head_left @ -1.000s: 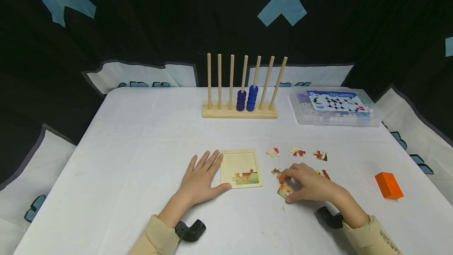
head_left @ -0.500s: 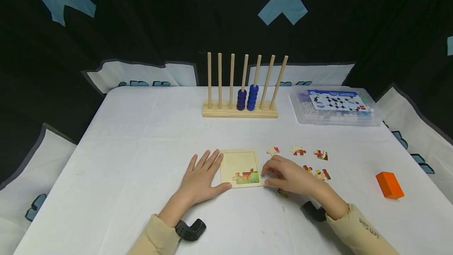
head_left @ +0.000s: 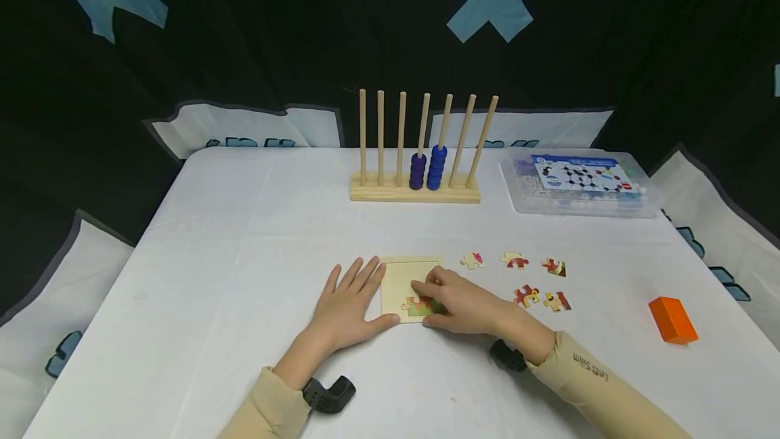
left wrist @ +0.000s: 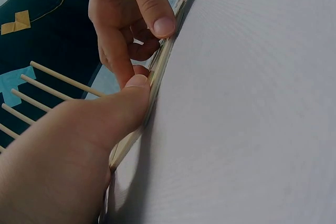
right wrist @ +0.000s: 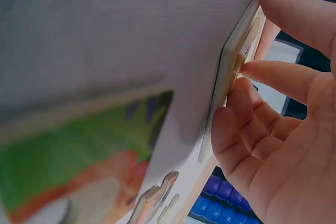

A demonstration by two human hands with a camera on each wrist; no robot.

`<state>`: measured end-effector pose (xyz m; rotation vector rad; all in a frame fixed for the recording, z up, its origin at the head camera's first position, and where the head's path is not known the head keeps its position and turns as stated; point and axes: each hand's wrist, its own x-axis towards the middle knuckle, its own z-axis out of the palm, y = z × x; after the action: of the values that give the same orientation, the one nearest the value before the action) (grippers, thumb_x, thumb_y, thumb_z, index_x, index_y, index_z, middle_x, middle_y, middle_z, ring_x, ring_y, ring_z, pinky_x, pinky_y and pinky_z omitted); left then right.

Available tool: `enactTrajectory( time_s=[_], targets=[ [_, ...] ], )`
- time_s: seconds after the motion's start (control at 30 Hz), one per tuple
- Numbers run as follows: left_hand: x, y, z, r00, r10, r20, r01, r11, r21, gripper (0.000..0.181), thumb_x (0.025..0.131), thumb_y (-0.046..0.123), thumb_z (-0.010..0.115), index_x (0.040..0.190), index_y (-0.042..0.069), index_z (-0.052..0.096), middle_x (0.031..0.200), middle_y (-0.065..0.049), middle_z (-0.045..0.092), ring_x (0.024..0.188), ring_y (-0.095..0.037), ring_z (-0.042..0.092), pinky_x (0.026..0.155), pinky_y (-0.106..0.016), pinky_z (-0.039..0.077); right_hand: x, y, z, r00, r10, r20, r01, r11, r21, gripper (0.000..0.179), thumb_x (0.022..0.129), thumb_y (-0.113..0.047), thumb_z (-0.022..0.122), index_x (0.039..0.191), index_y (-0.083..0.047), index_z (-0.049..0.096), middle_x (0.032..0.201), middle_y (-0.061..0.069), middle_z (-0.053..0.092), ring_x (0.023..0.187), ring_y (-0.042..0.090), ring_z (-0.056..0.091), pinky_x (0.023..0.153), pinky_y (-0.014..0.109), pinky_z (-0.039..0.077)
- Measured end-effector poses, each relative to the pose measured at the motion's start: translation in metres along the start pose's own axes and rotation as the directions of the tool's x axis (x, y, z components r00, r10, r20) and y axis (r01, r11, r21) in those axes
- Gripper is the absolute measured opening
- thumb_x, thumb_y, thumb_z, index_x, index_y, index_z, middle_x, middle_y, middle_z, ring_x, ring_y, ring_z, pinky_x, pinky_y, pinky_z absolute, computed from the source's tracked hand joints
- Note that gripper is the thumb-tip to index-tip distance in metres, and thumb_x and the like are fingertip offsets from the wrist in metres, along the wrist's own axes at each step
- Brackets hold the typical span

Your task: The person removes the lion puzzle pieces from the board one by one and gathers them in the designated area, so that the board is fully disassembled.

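Observation:
A square wooden puzzle board (head_left: pixel 405 273) lies on the table with joined puzzle pieces (head_left: pixel 411 305) in its lower part, showing an animal over green. My left hand (head_left: pixel 344 307) lies spread beside it, fingertips at its left edge and thumb at its near left corner. My right hand (head_left: pixel 463 300) reaches over the near right corner. Its thumb rests at the board's near edge and its index fingertip touches the pieces; the other fingers bend under. No piece shows between thumb and index finger. In the right wrist view, a green and orange puzzle piece (right wrist: pixel 79 150) lies close to the camera.
Several loose puzzle pieces (head_left: pixel 526 295) lie right of the board. Farther right stands an orange block (head_left: pixel 673 320). At the back are a wooden peg abacus (head_left: pixel 416 196) with purple and blue beads and a clear plastic box (head_left: pixel 579 205) with a printed sheet.
My right hand has moved left from the loose pieces onto the board. Its wrist now covers a loose piece near the board. My left hand has stayed in place.

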<state>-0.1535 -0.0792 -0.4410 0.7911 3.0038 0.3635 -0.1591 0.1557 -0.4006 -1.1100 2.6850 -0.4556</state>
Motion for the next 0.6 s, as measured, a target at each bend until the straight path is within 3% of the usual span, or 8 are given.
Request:
enactTrajectory(
  time_s=[0.33,0.6],
  targets=[
    [-0.0005,0.0006,-0.0003,1.0,0.001,-0.004,-0.001,1.0,-0.006,0.088,0.081,0.071,0.036,0.145,0.012,0.023,0.15,-0.003,0.016,0.136,-0.025,0.01,0.106,-0.049,0.001,-0.0003,0.0003,0.0019,0.999,-0.038,-0.028,0.039,0.999,0.019,0.04,0.082,-0.025,0.068,0.118,-0.01,0.059,0.104,0.001,0.049,0.085,0.01,0.046,0.075,0.028,0.043],
    [-0.0006,0.0002,0.0,1.0,-0.002,0.002,0.002,1.0,-0.003,0.088,0.08,0.071,0.036,0.145,0.013,0.022,0.15,-0.003,0.015,0.136,-0.025,0.009,0.106,-0.049,0.001,0.0006,0.0003,0.0019,0.998,-0.05,-0.04,0.053,0.997,0.064,0.038,0.08,-0.021,0.07,0.115,-0.009,0.06,0.102,-0.001,0.05,0.087,0.011,0.048,0.078,0.027,0.043]
  ],
)
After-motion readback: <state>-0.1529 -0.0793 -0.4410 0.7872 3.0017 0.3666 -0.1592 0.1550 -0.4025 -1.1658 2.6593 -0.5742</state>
